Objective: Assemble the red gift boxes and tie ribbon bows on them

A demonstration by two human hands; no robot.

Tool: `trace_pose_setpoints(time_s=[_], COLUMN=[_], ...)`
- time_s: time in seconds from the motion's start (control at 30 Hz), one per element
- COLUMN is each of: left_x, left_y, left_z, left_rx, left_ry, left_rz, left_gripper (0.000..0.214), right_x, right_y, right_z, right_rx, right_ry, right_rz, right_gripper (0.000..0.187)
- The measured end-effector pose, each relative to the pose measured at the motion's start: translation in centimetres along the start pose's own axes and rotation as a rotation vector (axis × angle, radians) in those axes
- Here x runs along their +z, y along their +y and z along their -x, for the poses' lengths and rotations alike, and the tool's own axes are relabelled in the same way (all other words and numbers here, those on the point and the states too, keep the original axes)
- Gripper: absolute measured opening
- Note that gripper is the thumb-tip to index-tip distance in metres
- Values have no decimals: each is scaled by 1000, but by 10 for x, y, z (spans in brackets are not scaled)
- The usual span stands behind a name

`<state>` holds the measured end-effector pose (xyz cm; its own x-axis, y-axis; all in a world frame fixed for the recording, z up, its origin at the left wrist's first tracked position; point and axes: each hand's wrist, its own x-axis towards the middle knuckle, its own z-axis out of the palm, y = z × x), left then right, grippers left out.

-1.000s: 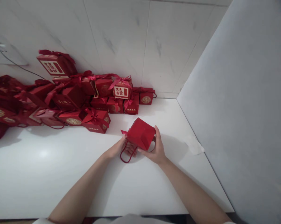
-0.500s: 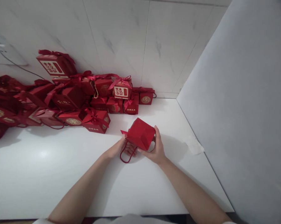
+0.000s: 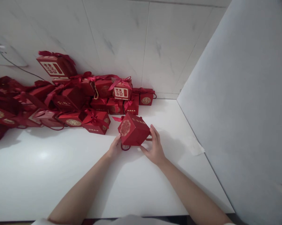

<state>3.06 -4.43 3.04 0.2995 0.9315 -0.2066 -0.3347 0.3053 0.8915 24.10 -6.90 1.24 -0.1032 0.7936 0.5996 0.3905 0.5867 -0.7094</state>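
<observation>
A red gift box [image 3: 136, 130] with a gold round emblem is tilted between my hands above the white table. A red ribbon end [image 3: 118, 119] sticks out past its far left corner, and a red cord handle [image 3: 125, 148] loops below it. My left hand [image 3: 114, 147] grips the box's lower left side, its fingers partly hidden behind the box. My right hand [image 3: 154, 147] holds the right side, thumb at the near edge and fingers at the far one.
Many similar red boxes with ribbons are piled along the tiled wall, the nearest one [image 3: 97, 123] just left of my hands. A white paper scrap [image 3: 195, 146] lies by the grey partition [image 3: 239, 93] at right. A dark cable [image 3: 19, 66] runs down the wall at left.
The box has been turned in my hands, bringing its gold emblem and lettering into view. It has also shifted slightly left and away from me. The piled boxes have stayed put.
</observation>
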Motion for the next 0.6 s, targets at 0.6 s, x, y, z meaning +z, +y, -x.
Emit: trace_pose_setpoints(time_s=[0.6], left_x=[7], left_y=[14], left_z=[2], left_rx=[455], left_ry=[64], left_rz=[-462], left_gripper=[98], right_x=[-6], right_y=[14], right_z=[-7], right_rx=[279], right_ry=[62], right_rz=[-209], right_gripper=[35])
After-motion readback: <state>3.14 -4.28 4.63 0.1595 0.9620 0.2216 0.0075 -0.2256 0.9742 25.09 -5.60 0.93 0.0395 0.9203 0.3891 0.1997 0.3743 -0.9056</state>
